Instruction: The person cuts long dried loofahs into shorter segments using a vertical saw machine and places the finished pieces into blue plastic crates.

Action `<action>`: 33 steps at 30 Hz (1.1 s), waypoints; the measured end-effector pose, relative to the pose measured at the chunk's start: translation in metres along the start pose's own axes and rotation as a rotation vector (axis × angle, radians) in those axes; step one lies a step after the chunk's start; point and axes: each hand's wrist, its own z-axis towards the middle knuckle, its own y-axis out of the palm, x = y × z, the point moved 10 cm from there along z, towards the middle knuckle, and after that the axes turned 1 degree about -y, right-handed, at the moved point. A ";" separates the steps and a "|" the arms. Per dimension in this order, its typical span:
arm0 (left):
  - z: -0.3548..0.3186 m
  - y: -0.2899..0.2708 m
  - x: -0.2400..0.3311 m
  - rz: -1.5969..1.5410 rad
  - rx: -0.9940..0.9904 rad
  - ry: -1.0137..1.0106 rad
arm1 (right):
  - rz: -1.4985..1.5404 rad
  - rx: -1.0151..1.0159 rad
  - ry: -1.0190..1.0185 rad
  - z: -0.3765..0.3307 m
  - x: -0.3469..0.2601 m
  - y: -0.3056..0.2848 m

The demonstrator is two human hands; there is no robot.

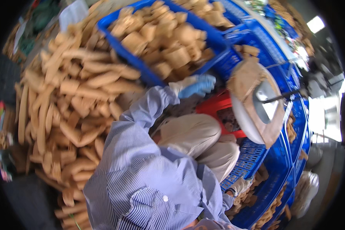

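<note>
My left hand (195,86), in a white glove with blue over the fingers, reaches out beside the near rim of a blue crate (123,53). Its fingers are stretched and nothing shows in them. Short, cut tan chunks (178,56), looking like dried loofah, fill that crate. Low on the right, my white-gloved right hand (241,185) is at the edge of a blue perforated basket (246,158), near small tan pieces (243,201). Its fingers are too small and blurred to make out.
Long, curved tan loofah-like pieces (80,130) are heaped at the left. A red plastic stool (214,104) stands beyond my knees. At right is a white oval stand (244,117) with a tan cover, grey plate and rod. Blue bins (274,168) line the right side.
</note>
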 end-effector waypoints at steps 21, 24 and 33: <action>-0.353 -0.199 -0.201 0.529 1.041 -0.500 | 0.205 -0.314 -0.541 -0.105 -0.097 0.044; -0.320 -0.165 -0.213 1.046 0.870 -0.708 | 0.199 -0.348 -0.538 -0.109 -0.094 0.048; -0.364 -0.165 -0.340 0.937 0.704 -1.074 | 0.173 -0.416 -0.533 -0.116 -0.091 0.058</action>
